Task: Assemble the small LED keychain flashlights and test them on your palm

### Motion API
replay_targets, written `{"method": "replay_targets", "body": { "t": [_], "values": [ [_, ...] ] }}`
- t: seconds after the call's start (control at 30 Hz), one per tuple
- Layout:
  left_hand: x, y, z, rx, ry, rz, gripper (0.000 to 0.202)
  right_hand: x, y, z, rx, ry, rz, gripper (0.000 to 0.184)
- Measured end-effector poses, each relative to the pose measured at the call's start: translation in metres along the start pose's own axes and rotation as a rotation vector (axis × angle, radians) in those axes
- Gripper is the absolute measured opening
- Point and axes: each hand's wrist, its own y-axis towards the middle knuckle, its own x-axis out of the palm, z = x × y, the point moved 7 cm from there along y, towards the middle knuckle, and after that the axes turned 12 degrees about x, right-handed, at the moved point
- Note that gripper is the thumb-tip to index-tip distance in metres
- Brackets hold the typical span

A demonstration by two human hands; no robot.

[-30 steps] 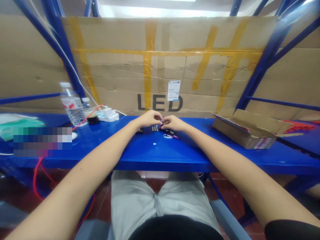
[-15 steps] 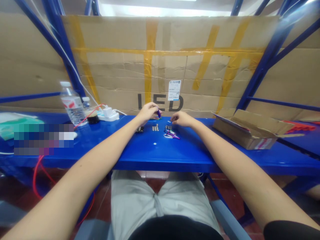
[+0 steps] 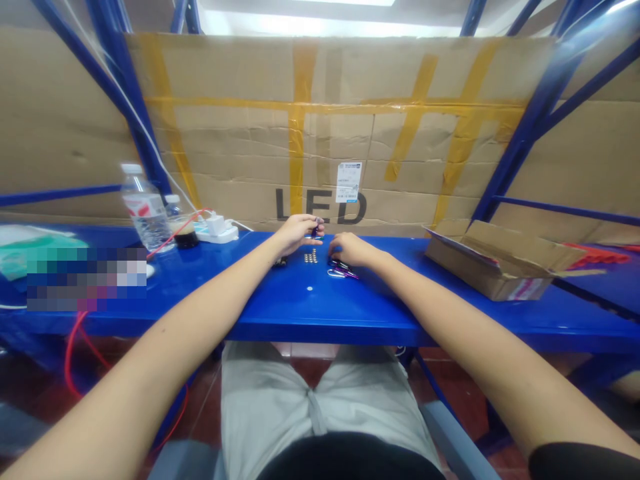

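Note:
My left hand (image 3: 303,231) is closed around a small purple tube (image 3: 315,233), held above the back of the blue table (image 3: 295,300). Most of the tube is behind my fingers. To the right, my right hand (image 3: 353,249) reaches down with curled fingers over small dark parts; its fingertips hide whatever they touch. Beside that hand lie several carabiners (image 3: 342,272), purple and silver among them. Small silver round pieces (image 3: 311,257) stand in short rows between my hands. A few short black pieces (image 3: 281,262) are partly covered by my left wrist.
An open cardboard box (image 3: 495,267) sits at the right. At the left are a water bottle (image 3: 146,210), a smaller bottle with dark liquid (image 3: 183,233) and a white power strip (image 3: 220,231). A large cardboard panel (image 3: 240,153) closes off the back.
My right hand has moved left and slightly down, now covering the small dark parts by the carabiners. My left hand has turned the purple tube and lowered slightly, keeping hold of it.

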Motion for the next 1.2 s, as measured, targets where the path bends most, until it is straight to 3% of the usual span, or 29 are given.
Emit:
{"method": "replay_targets", "body": {
  "t": [0.13,0.3,0.37,0.57,0.97,1.07,1.2],
  "values": [
    [0.000,-0.001,0.001,0.014,0.069,-0.014,0.013,-0.010,-0.001,-0.001,0.012,0.143,0.061,0.015],
    [0.000,0.001,0.001,0.053,0.191,-0.031,0.014,-0.040,-0.005,0.006,0.089,0.366,0.316,0.008],
    [0.002,0.001,0.001,0.079,0.259,-0.061,0.015,-0.045,-0.005,0.008,0.085,0.473,0.358,0.005],
    [0.008,0.001,0.004,0.169,0.448,-0.156,0.015,-0.038,-0.002,0.007,0.077,0.669,0.305,0.004],
    [0.015,-0.005,0.014,0.322,0.617,-0.249,0.022,-0.040,-0.004,0.008,0.075,0.725,0.274,0.009],
    [0.018,-0.004,0.021,0.409,0.712,-0.257,0.017,-0.039,-0.004,0.008,0.081,0.716,0.237,0.006],
    [0.018,-0.003,0.022,0.404,0.863,-0.267,0.034,-0.041,-0.007,0.005,0.037,0.533,0.228,0.011]
  ]
}}
